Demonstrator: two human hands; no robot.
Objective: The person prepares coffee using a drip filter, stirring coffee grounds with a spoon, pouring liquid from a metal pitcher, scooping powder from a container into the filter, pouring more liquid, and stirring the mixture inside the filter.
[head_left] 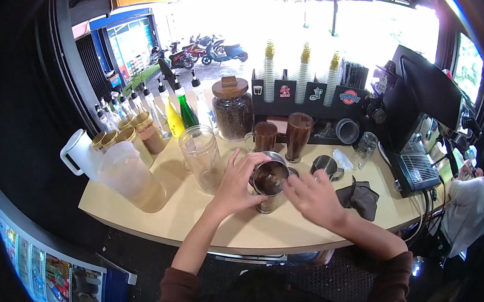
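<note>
My left hand (pixel 239 184) is wrapped round a metal cup (pixel 270 157), thumb on the near side and fingers on the far side. Dark brown liquid (pixel 268 176) with lighter streaks shows inside. Below the cup stands a clear glass (pixel 267 207); whether they touch I cannot tell. My right hand (pixel 318 200) is closed at the cup's right rim, its fingertips pinched; whatever they hold is hidden. Behind the cup are a glass mug of brown drink (pixel 265 135) and a tall glass of brown drink (pixel 299 136). To the right sits a metal pitcher (pixel 324 166).
Left of my hands stand a tall clear jar (pixel 201 157) and a frosted jug (pixel 127 173). Syrup bottles (pixel 187 108), a jar of coffee beans (pixel 233 113) and a cup rack (pixel 309 94) line the back. A dark cloth (pixel 361 198) and coffee machine (pixel 414 153) are right.
</note>
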